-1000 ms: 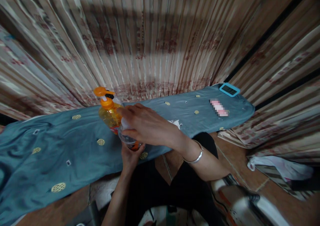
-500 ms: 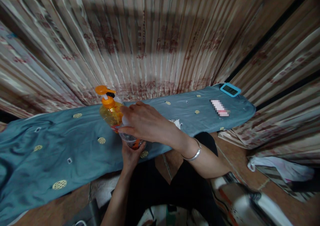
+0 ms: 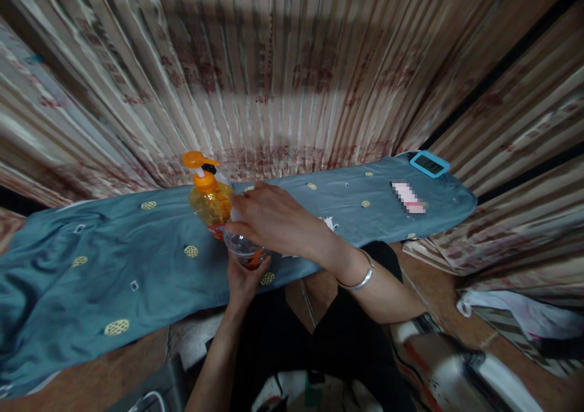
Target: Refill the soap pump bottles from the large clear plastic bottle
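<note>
My left hand (image 3: 243, 281) grips the lower part of a small clear bottle (image 3: 244, 251) with an orange label, holding it upright at the near edge of a blue patterned cloth (image 3: 137, 260). My right hand (image 3: 274, 220), with a silver bangle on its wrist, is closed over the top of that bottle. Its cap is hidden under my fingers. Just behind my hands an orange pump bottle (image 3: 210, 196) of yellow liquid stands on the cloth.
A blue-framed digital device (image 3: 429, 164) lies at the far right end of the cloth. Striped curtains (image 3: 292, 77) hang close behind and to the right. White fabric (image 3: 524, 314) lies on the floor at right, and a pale appliance (image 3: 447, 369) sits near my right knee.
The view has shifted slightly, so everything sits a little to the right. My hands keep the same hold on the small bottle, the right hand turned slightly on its top.
</note>
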A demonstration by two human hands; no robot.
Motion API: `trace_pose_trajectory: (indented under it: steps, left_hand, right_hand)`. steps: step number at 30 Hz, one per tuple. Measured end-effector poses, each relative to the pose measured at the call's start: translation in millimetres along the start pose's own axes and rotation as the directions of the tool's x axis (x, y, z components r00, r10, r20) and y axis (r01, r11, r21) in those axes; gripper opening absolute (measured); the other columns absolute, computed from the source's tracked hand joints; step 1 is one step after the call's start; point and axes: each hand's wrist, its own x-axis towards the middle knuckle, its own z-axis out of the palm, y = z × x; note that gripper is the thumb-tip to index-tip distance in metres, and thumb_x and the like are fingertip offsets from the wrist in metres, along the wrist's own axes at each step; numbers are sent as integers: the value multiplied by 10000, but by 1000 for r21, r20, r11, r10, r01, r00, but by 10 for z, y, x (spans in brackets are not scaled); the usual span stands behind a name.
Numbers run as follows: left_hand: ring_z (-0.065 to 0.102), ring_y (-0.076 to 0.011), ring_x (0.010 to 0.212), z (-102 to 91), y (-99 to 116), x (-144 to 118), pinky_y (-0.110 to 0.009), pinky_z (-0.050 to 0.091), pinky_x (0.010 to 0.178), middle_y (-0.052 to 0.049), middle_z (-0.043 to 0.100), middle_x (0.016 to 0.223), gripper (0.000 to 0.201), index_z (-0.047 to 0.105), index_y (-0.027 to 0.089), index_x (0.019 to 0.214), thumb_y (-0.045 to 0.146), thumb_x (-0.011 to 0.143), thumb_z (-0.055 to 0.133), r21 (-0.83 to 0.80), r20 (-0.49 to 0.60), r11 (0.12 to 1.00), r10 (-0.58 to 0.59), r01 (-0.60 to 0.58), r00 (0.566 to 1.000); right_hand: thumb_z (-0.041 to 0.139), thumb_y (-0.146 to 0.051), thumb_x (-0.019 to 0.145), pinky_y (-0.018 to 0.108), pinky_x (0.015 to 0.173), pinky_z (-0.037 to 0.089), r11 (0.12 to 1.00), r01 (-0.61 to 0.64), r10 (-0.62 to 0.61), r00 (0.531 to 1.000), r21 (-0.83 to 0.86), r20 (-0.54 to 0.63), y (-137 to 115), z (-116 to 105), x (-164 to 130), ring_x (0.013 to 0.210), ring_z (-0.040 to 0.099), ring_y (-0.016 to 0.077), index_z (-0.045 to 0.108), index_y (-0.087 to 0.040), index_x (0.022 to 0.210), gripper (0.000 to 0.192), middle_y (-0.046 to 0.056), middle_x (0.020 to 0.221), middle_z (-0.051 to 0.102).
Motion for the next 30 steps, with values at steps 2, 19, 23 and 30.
trace_pose_trajectory:
  steps: [2,19,23,30]
  left_hand:
    - [839,-350,1073,-2,-6,-3,-518,682,1008,-142,842,1187,782,647,183,1258,429,591,972,-4,5,1000,-19,19,1000]
    - [834,-366,1112,18,-23,-5,-553,665,1059,-160,830,1227,811,652,176,1273,456,578,962,-37,-13,999,-20,20,1000]
    - [835,-375,1093,27,-4,-8,-570,662,1056,-162,830,1195,793,649,173,1246,467,575,954,-47,-11,998,-37,37,999]
    - [839,-347,1065,32,30,-27,-530,681,1015,-144,838,1188,809,639,183,1290,448,595,957,-72,2,997,-26,26,1000]
  right_hand:
    - [534,-308,1173,339,1098,462,1000,17,-15,998,-24,62,4,-25,0,1169,712,238,716,-101,1249,285,109,1189,776]
    - [615,-233,1104,341,1047,492,994,102,-104,994,49,37,122,-30,-8,1215,685,230,648,-156,1402,309,76,1332,751]
    - [578,-301,1146,353,992,507,999,42,-43,996,15,81,97,-32,4,1189,700,256,663,-131,1387,307,101,1297,757]
    - [538,-115,1082,333,973,516,997,62,-67,993,49,101,74,-69,-27,1186,703,237,701,-165,1288,267,70,1288,754]
